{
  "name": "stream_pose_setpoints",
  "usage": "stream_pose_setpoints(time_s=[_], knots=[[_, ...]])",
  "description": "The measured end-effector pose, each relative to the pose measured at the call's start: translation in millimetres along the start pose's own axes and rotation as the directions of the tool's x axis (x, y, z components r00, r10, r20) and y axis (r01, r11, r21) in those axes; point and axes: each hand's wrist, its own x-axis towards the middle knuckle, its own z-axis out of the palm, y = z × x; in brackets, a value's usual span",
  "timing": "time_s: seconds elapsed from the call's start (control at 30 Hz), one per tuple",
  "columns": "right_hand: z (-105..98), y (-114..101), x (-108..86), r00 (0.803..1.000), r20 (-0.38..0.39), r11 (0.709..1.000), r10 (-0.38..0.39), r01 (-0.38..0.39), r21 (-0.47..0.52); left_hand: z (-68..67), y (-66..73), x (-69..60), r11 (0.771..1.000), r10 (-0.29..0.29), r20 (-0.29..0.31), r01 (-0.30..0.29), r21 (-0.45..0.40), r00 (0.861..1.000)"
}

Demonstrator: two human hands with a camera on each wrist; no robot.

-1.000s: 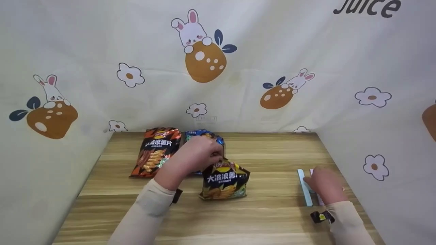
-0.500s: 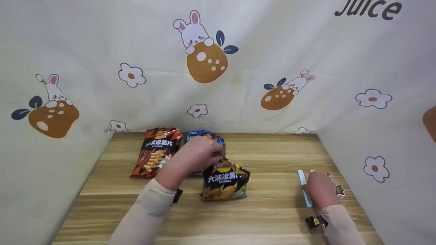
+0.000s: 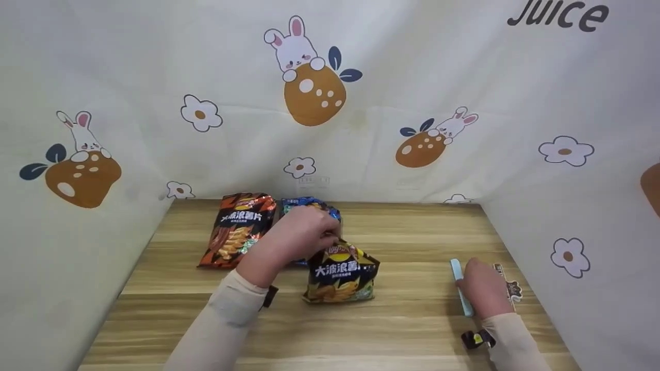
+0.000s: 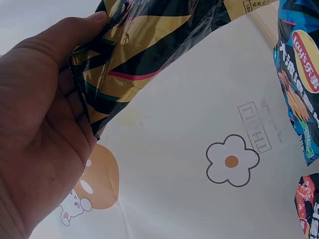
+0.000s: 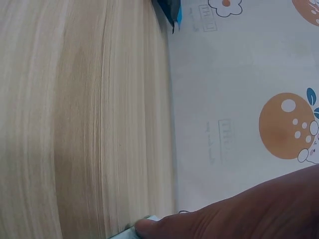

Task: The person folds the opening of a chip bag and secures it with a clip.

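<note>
My left hand [image 3: 304, 232] pinches the top edge of a black and yellow bag of Lay's chips [image 3: 340, 278], which stands upright on the table. The left wrist view shows the thumb over the bag's corner [image 4: 134, 59], with the fingers behind it. At the right, my right hand [image 3: 484, 288] is bent over a long, light blue bag clip [image 3: 461, 288] and pinches it by its side. In the right wrist view only the thumb [image 5: 239, 209] and a bit of the clip [image 5: 127, 233] show; the fingers are hidden.
An orange-red chip bag [image 3: 237, 226] lies at the back left. Beside it a blue chip bag [image 3: 296, 202] is partly behind my left hand. A dark, white-edged cartoon-shaped piece [image 3: 513, 288] lies right of my right hand. A patterned cloth [image 3: 361, 144] encloses the wooden table [image 3: 412, 232].
My right hand has shifted slightly left over the clips, uncovering the cartoon-shaped piece and covering a pink strip. The left hand and its chip bag have stayed still.
</note>
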Motion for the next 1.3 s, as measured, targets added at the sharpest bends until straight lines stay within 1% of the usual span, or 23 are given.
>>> stream_pose_setpoints(time_s=[0.1, 0.2, 0.3, 0.4, 0.5, 0.6, 0.7, 0.83, 0.93, 1.0, 1.23, 1.3], knots=[[1, 2, -2.0, 1.0, -0.008, 1.0, -0.02, 0.02, -0.004, 0.7, 1.0, 2.3, 1.0, 0.011, 0.008, -0.011, 0.002, 1.0], [2, 3, -0.7, 1.0, 0.003, 0.999, -0.014, 0.013, 0.043, 1.0, 1.4, 3.5, 1.0, 0.014, 0.015, -0.014, -0.002, 1.0], [-1, 0, 4.5, 0.999, 0.034, 0.992, 0.001, -0.006, 0.125, 0.9, 1.3, 2.8, 1.0, 0.004, 0.024, -0.004, -0.011, 1.0], [-4, -6, 9.4, 0.997, 0.073, 0.97, 0.013, -0.031, 0.24, 0.3, 0.8, 1.5, 1.0, -0.001, 0.026, 0.001, -0.018, 1.0], [-8, -14, 11.6, 0.996, 0.085, 0.937, 0.014, -0.043, 0.348, -0.1, 0.4, 0.8, 1.0, 0.001, 0.022, -0.001, -0.017, 1.0], [-12, -24, 12.8, 0.999, 0.052, 0.897, 0.008, -0.03, 0.441, -0.7, 0.2, 0.8, 1.0, 0.002, 0.015, -0.002, -0.006, 1.0], [-16, -35, 13.5, 1.0, 0.016, 0.849, -0.008, -0.002, 0.529, -0.9, 0.1, 1.2, 1.0, -0.001, 0.014, 0.001, -0.002, 1.0], [-19, -48, 12.9, 1.0, 0.003, 0.79, -0.023, 0.016, 0.613, -1.6, 0.9, 0.6, 1.0, 0.0, 0.01, 0.0, 0.004, 1.0], [-20, -57, 11.6, 1.0, 0.005, 0.765, -0.031, 0.02, 0.644, -1.4, 1.5, -0.1, 1.0, 0.008, -0.003, -0.008, 0.013, 1.0], [-20, -62, 10.9, 0.999, 0.01, 0.757, -0.039, 0.023, 0.653, -1.3, 1.6, -0.5, 1.0, 0.011, -0.011, -0.011, 0.016, 1.0], [-20, -74, 10.9, 0.998, -0.004, 0.774, -0.068, 0.055, 0.63, -0.1, 0.4, 0.1, 1.0, 0.005, -0.003, -0.005, 0.015, 1.0], [-21, -78, 10.8, 0.997, -0.011, 0.772, -0.075, 0.066, 0.632, -0.2, 0.4, 0.2, 1.0, 0.005, -0.001, -0.005, 0.015, 1.0]])
